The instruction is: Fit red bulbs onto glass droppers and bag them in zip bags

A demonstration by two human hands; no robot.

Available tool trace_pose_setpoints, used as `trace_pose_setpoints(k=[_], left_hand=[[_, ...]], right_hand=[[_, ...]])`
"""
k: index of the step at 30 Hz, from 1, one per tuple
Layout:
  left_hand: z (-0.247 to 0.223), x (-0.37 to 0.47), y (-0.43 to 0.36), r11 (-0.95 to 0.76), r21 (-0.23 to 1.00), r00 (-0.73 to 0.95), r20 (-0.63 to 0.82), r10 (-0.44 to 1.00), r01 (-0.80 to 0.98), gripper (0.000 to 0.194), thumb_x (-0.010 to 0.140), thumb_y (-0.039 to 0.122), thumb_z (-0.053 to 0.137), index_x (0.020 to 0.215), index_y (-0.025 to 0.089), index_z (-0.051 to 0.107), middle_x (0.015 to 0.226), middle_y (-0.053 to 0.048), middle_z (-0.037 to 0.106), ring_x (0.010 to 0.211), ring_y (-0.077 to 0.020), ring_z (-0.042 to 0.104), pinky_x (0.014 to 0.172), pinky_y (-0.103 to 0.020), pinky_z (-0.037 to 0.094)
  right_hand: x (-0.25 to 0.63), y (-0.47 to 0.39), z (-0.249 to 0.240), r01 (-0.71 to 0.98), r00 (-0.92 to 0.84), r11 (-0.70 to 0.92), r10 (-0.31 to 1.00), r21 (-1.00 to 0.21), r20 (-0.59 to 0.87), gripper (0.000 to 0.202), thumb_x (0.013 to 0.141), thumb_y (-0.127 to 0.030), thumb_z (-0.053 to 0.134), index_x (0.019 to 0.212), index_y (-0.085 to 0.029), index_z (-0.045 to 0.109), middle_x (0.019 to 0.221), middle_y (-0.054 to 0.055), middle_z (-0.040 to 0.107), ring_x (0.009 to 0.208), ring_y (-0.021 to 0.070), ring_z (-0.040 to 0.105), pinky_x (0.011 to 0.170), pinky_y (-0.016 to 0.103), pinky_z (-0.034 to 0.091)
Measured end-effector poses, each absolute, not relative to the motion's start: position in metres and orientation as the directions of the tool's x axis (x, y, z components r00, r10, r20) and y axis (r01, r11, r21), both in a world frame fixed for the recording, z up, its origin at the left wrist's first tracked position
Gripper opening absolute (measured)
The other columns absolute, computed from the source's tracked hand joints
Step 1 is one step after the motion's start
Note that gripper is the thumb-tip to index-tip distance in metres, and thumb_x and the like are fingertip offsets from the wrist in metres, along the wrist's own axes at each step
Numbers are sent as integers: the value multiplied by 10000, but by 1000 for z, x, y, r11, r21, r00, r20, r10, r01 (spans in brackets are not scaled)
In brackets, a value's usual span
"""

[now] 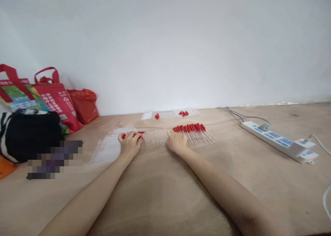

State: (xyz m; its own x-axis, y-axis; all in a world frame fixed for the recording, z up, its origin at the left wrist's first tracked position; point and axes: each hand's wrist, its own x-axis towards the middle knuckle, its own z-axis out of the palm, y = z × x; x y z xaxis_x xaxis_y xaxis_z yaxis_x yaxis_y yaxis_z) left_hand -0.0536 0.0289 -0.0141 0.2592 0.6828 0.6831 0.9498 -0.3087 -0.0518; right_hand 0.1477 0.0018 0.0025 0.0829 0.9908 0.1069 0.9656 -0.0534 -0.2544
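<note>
My left hand point(130, 144) rests over a pile of red rubber bulbs point(141, 132). Its fingers are curled, with red showing between thumb and forefinger. A row of thin clear tubes point(155, 137) lies side by side between my hands. At the row's right end is my right hand point(178, 141), closed; its fingertips are turned away and what they hold is hidden. Just beyond it lie several droppers point(198, 132), clear tubes fitted with red bulbs. Under and left of my left hand spreads a clear plastic bag point(106, 148).
Along the wall lie small plastic bags point(192, 111), some red bulbs point(183, 113) and more clear tubes point(167, 115). A white power strip point(276, 139) with plugged-in cables is at right. A red shopping bag point(58, 103), a red plastic bag point(84, 105) and a black cloth item point(33, 132) stand left.
</note>
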Motion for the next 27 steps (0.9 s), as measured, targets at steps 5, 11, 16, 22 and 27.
trace_pose_setpoints(k=[5,11,16,22,27], left_hand=[[-6,-50,18,-346,-9,223,782,582,938,166,809,271,462,806,198,611,808,-57,621,829,-220,549,857,-422,204],[-4,-17,-18,-502,83,292,728,620,861,205,842,291,428,928,224,602,849,-46,632,850,-203,543,815,-385,250],[-10,12,-44,-675,103,540,517,664,731,171,829,258,445,819,249,615,840,-6,621,822,-175,545,866,-408,213],[-10,11,-42,-663,189,514,492,702,725,98,785,195,470,805,212,565,840,-5,625,819,-181,550,816,-382,268],[-7,12,-43,-674,229,523,476,707,702,78,806,210,454,829,207,529,798,6,635,786,-173,564,852,-396,256]], right_hand=[[161,-22,-10,977,-46,122,922,-177,383,243,808,-236,361,883,-91,540,839,143,618,777,232,570,692,349,338],[203,-54,-31,868,-301,471,750,-157,589,202,854,-168,302,831,-135,500,777,64,609,707,157,533,740,317,268],[228,-65,-33,818,-372,555,709,-149,599,263,838,-112,328,1030,-159,502,907,71,607,789,150,520,728,293,255],[225,-65,-28,819,-401,552,745,-156,534,220,822,-113,374,927,-167,559,853,58,589,783,146,502,739,300,247],[221,-65,-27,805,-397,562,746,-188,534,197,833,-133,377,906,-168,557,847,49,585,777,137,497,747,298,245]])
